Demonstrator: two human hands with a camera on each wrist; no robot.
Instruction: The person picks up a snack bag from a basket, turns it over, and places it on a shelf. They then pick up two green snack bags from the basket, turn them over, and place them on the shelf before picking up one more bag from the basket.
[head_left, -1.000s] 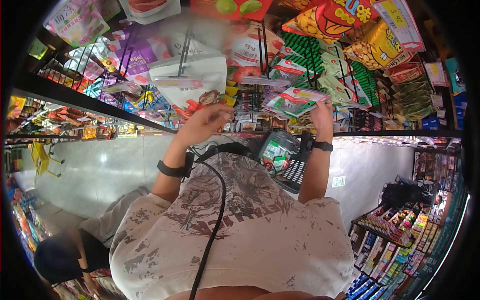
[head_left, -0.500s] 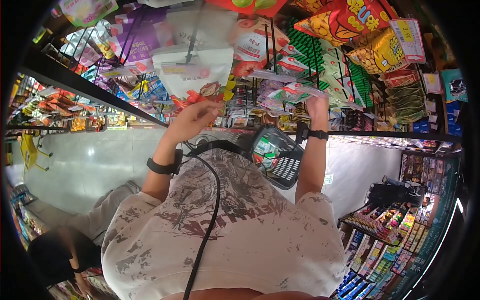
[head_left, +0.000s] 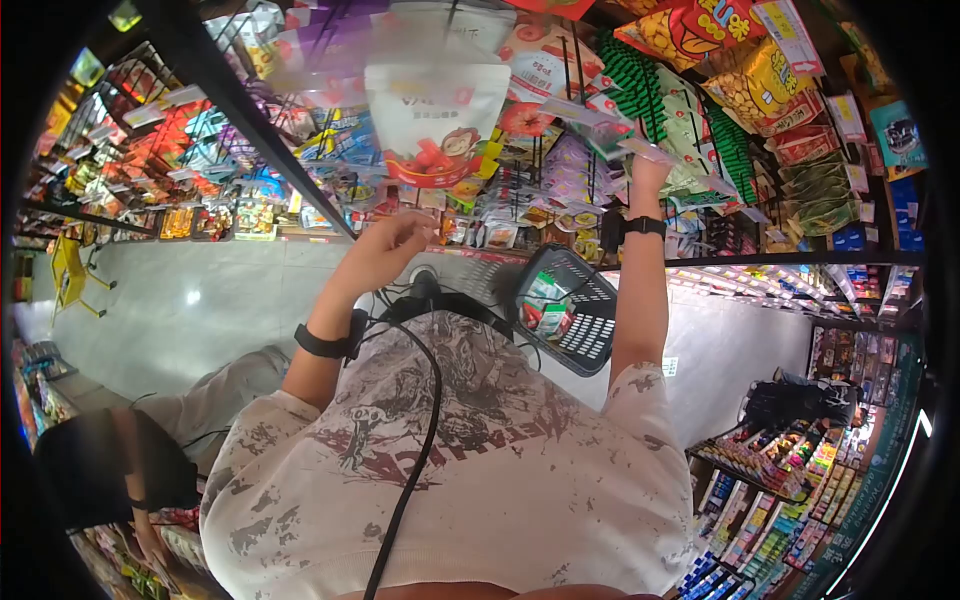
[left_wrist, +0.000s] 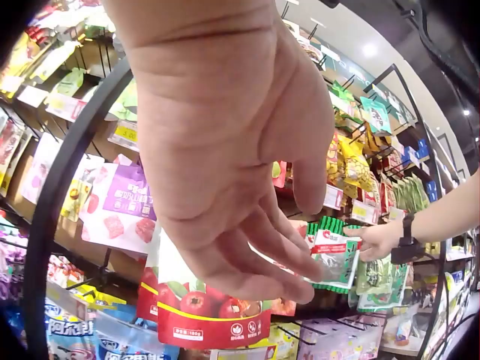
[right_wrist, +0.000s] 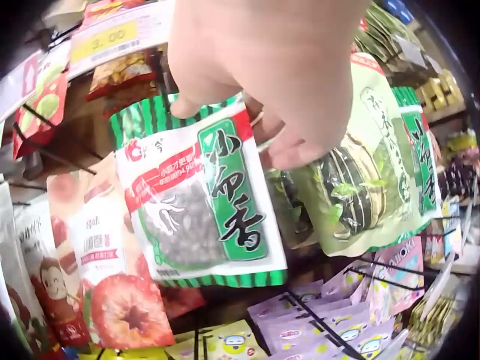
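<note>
My right hand [head_left: 648, 180] is raised at the hanging snack rack. In the right wrist view its thumb and fingers [right_wrist: 277, 142] pinch the upper part of a green-striped seed packet [right_wrist: 202, 206], whose printed front faces the camera. Light-green seed pouches [right_wrist: 360, 187] hang just beside it. Lower and to the left, my left hand [head_left: 380, 255] is held in the air, fingers loosely bent, with nothing in them. A white pouch with red fruit on it [head_left: 437, 120] hangs beyond that hand; in the left wrist view the hand [left_wrist: 225, 142] partly covers the pouch [left_wrist: 214, 307].
A dark basket [head_left: 590, 325] with several packets inside is below my right forearm. Metal hooks and price tags [head_left: 790, 35] stick out from the rack. A black shelf post [head_left: 250, 120] slants at the left. Another person [head_left: 110, 460] is at the lower left.
My right hand has moved farther up toward the rack with the packet, which now shows less in the head view. The view has shifted, and my left hand remains empty below the white pouch.
</note>
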